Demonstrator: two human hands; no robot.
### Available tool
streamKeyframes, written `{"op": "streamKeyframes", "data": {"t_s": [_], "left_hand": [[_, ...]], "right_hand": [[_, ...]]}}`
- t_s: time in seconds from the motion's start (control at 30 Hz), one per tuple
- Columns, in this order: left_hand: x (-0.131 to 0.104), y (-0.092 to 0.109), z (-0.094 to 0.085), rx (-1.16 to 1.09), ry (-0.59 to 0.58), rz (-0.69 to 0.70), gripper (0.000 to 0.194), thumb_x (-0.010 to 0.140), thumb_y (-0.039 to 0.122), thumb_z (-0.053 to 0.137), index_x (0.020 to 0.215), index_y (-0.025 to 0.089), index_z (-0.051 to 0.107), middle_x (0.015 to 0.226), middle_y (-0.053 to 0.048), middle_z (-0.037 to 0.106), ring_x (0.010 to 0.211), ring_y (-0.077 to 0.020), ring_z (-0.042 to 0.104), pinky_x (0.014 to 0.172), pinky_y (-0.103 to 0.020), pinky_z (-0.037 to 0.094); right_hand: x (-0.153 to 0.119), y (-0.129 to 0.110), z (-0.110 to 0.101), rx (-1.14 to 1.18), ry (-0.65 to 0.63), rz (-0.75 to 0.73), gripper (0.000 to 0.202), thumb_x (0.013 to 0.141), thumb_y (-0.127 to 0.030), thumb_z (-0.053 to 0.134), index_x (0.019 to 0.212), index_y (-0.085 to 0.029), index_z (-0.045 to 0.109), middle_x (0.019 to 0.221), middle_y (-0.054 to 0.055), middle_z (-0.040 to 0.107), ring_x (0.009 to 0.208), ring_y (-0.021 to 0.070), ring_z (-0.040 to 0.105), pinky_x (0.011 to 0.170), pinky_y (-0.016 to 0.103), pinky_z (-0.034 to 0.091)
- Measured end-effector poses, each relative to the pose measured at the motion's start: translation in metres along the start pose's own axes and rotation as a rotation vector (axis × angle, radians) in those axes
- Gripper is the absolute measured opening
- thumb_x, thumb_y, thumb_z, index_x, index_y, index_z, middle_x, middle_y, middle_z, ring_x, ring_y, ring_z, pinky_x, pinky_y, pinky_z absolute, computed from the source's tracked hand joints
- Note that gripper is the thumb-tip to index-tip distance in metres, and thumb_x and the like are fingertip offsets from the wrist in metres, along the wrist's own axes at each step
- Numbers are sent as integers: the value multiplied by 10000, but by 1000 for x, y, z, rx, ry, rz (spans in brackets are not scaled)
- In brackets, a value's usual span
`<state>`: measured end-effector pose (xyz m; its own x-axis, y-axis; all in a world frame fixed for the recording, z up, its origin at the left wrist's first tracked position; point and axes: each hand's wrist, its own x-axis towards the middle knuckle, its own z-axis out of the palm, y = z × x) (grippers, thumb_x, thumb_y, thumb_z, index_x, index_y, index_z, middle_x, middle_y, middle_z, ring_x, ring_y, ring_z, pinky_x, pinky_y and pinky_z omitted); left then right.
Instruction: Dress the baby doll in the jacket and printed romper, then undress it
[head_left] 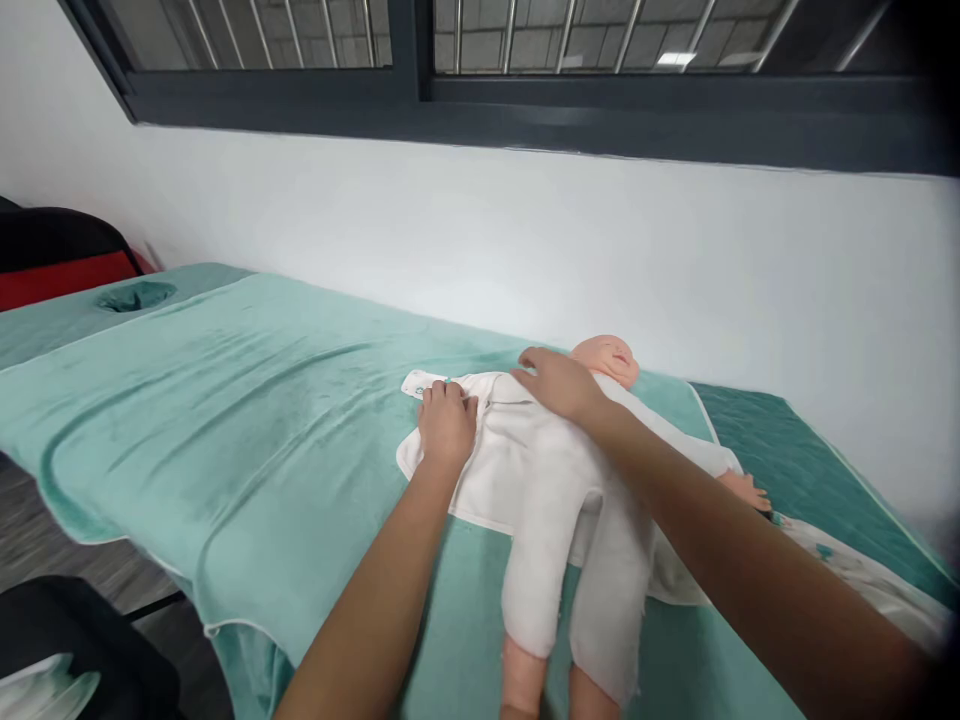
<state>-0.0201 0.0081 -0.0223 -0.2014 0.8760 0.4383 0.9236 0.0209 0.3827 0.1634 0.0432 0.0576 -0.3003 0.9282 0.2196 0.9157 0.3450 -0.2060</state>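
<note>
A baby doll (606,358) lies on its back on a green-covered bed, dressed in white, with its head toward the wall and its bare lower legs toward me. My left hand (448,425) is at the spread side of a white baby shirt (499,480), its fingers bent over the cloth near the sleeve; the fingertips are partly hidden. Over the doll's upper chest, close to its chin, my right hand (559,385) has its fingers stretched and holds nothing. White trousers (540,560) cover the doll's thighs and knees. One doll hand (746,492) pokes out of the right sleeve.
The green bed cover (225,400) stretches left to a face hole (135,295). Printed white cloth (855,560) lies at the right under my forearm. A white wall (337,210) with a barred window stands behind. A black object (97,640) is at lower left.
</note>
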Motion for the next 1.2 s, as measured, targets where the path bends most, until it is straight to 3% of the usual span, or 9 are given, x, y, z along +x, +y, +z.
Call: {"op": "streamKeyframes", "data": {"t_s": [0.1, 0.17, 0.23, 0.4, 0.57, 0.73, 0.87, 1.07, 1.2], "left_hand": [[-4, 1, -1, 69, 23, -65, 317, 903, 399, 564, 1131, 180, 587, 1153, -128, 614, 1103, -320, 539, 881, -446, 443], [-5, 1, -2, 100, 5, -101, 317, 904, 406, 558, 1117, 174, 593, 1140, -139, 623, 1108, -336, 539, 888, -467, 436], [-6, 0, -3, 106, -16, -88, 235, 917, 352, 537, 1056, 178, 609, 1098, -133, 641, 1107, -332, 543, 891, -461, 433], [-6, 0, -4, -64, 12, 65, 130, 936, 252, 480, 956, 204, 599, 1010, -88, 661, 1035, -260, 579, 862, -369, 440], [-8, 12, -6, -466, -46, 41, 104, 929, 290, 487, 920, 222, 566, 941, -35, 671, 886, -195, 617, 799, -313, 449], [-3, 36, -14, -644, -165, 30, 67, 888, 285, 537, 880, 223, 563, 917, -17, 668, 858, -185, 602, 793, -308, 435], [4, 54, -17, -730, -254, -12, 92, 894, 301, 527, 856, 218, 536, 877, 7, 641, 770, -147, 564, 738, -277, 423], [17, 71, -20, -792, -313, 16, 155, 920, 358, 502, 862, 214, 517, 744, 39, 552, 674, -114, 487, 642, -233, 386], [28, 78, -28, -881, -332, 41, 189, 920, 402, 510, 871, 220, 489, 697, 53, 496, 618, -103, 442, 593, -225, 352]], "right_hand": [[-34, 33, -13, 236, 316, 118, 330, 947, -442, 423, 1071, -221, 634, 1125, 74, 682, 1024, 220, 611, 856, 335, 440], [-64, 59, -13, 267, 564, 328, 349, 924, -447, 442, 1081, -197, 627, 1124, 103, 660, 929, 219, 613, 786, 334, 448], [-92, 82, -5, 209, 656, 519, 339, 886, -454, 490, 1014, -177, 640, 1003, 111, 668, 865, 238, 600, 766, 353, 433], [-124, 98, 9, 133, 404, 700, 430, 917, -535, 406, 1025, -201, 655, 857, 102, 699, 807, 282, 618, 721, 382, 398], [-129, 93, 4, 109, 286, 769, 587, 929, -610, 297, 1106, -192, 669, 823, 163, 707, 814, 353, 650, 734, 452, 426], [-135, 97, 10, 428, 331, 724, 636, 911, -663, 309, 1244, -223, 624, 1105, 163, 703, 1063, 363, 627, 903, 492, 454], [-134, 92, 17, 721, 396, 603, 629, 922, -663, 323, 1327, -245, 562, 1392, 93, 570, 1312, 296, 483, 1110, 458, 353], [-126, 85, 28, 884, 427, 465, 664, 898, -671, 408, 1354, -206, 537, 1452, 105, 510, 1370, 277, 426, 1165, 441, 302], [-125, 81, 36, 981, 306, 381, 722, 883, -685, 449, 1438, -225, 434, 1504, 102, 459, 1390, 272, 419, 1158, 433, 329]]}}
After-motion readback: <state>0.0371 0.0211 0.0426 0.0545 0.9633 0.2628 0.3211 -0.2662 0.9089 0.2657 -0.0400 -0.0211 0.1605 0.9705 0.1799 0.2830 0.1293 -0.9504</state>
